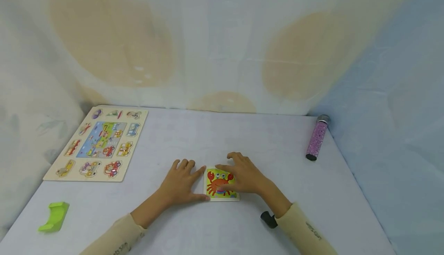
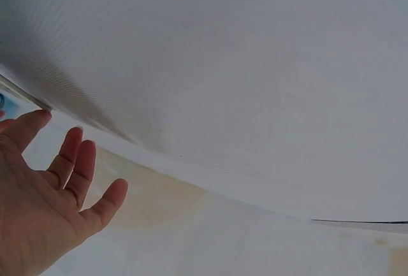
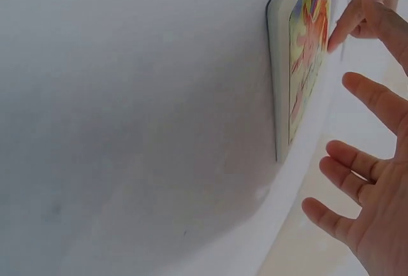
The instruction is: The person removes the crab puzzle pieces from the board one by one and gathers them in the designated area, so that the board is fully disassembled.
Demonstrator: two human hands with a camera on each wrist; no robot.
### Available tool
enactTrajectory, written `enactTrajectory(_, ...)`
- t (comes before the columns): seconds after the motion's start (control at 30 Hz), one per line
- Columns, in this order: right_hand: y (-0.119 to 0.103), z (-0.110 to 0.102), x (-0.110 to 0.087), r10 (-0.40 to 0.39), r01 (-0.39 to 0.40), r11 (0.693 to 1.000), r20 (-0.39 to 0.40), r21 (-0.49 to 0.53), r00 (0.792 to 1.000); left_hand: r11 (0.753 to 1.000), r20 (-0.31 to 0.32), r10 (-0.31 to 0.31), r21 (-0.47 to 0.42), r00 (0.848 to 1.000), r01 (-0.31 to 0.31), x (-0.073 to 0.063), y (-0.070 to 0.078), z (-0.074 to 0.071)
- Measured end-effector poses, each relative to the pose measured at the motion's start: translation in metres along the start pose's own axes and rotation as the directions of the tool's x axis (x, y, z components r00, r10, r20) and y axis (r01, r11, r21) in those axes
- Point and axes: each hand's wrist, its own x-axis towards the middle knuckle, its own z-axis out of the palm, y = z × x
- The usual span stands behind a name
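Note:
A small square crab puzzle (image 1: 216, 180) with a pale border lies flat on the white table, a red crab on its yellow-green picture. At its left edge, my left hand (image 1: 181, 184) has thumb and index finger spread, their tips at the two left corners. Over the puzzle's right part hovers my right hand (image 1: 247, 176), fingers apart, covering some of the picture. In the right wrist view, the fingers of the right hand (image 3: 376, 174) are extended beside the puzzle (image 3: 309, 53) with nothing between them. The left wrist view shows the left hand (image 2: 48, 206) with its fingers spread.
A large wooden vehicle puzzle board (image 1: 130, 166) lies at the back left. Nearer on the left is a bright green curved piece (image 1: 56, 216). A glittery purple microphone (image 1: 317, 138) lies at the right edge. A black object (image 1: 268, 219) sits by the right wrist.

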Motion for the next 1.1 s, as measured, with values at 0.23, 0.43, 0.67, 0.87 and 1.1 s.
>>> enactTrajectory(0.23,-0.006,0.001,0.011,-0.063,0.063,0.998,0.032,0.000,0.997,0.999,0.005,0.003,0.038,1.000,-0.003,0.003,0.001,0.001)
enactTrajectory(0.43,-0.007,0.004,0.020,-0.080,0.081,0.997,0.037,-0.013,0.996,0.999,-0.026,0.009,0.041,1.000,-0.007,0.004,0.001,0.001)
enactTrajectory(0.67,-0.007,0.005,0.023,-0.098,0.100,0.993,0.030,-0.064,0.995,0.999,-0.028,0.010,0.041,1.000,-0.009,0.005,0.001,0.000)
enactTrajectory(0.87,-0.006,0.005,0.025,-0.121,0.124,0.977,0.024,-0.175,0.992,0.998,-0.053,0.014,0.055,0.999,-0.011,0.006,-0.001,0.000)
enactTrajectory(1.1,-0.003,0.014,0.025,-0.183,0.175,0.935,0.004,-0.307,0.983,0.998,-0.058,0.037,0.059,0.998,-0.034,0.003,0.000,0.002)
